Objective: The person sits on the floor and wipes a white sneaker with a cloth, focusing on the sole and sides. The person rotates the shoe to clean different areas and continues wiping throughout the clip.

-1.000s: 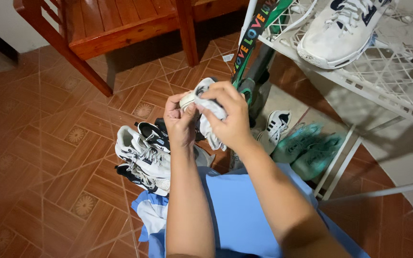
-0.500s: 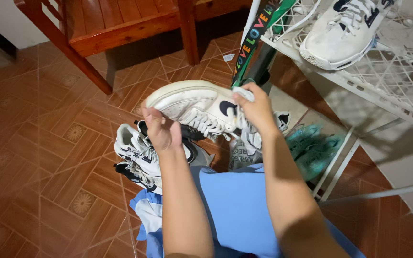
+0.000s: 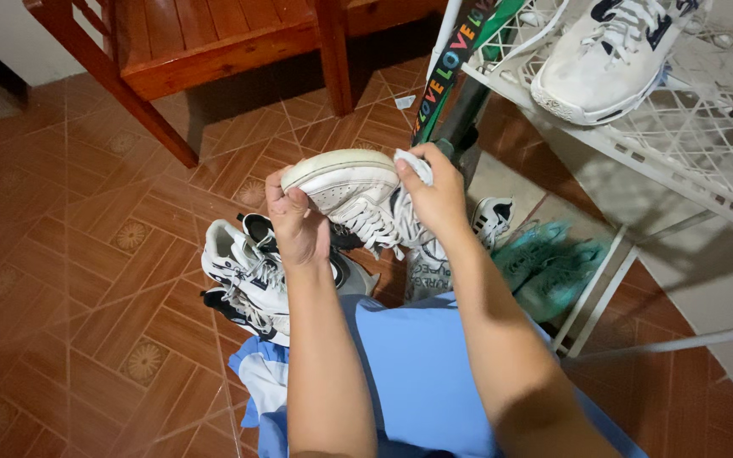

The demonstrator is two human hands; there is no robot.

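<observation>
— Well, look first at the fingers. The left hand (image 3: 297, 222) has its fingers curled over the toe of the white sneaker (image 3: 351, 188), thumb on one side, the other fingers pressed together on the sole edge. The right hand (image 3: 434, 197) pinches a small white cloth (image 3: 411, 163) between thumb and fingers and presses it on the shoe near the laces.

— So where is the shoe exactly?

— It is in the air, between the 2 hands, above the person's lap in blue fabric (image 3: 417, 365). It lies on its side, the sole turned away toward the floor tiles, the laces hanging loose below.

— What could go wrong, in your opinion?

— I think the grip on the toe is narrow. If the right hand rubs hard, the shoe may twist and slip out. It would then fall on the black and white sneakers (image 3: 252, 276) that lie on the tiled floor (image 3: 86, 254) just below.

— And the laces?

— They dangle near the right wrist, so they could catch under the cloth.

— Anything around?

— The white wire rack (image 3: 689, 144) with another white shoe (image 3: 608, 55) is near on the right, and the teal shoes (image 3: 549, 263) are under it. A wide elbow move could knock the rack. The wooden chair (image 3: 214, 51) is well apart, so no risk there.
</observation>
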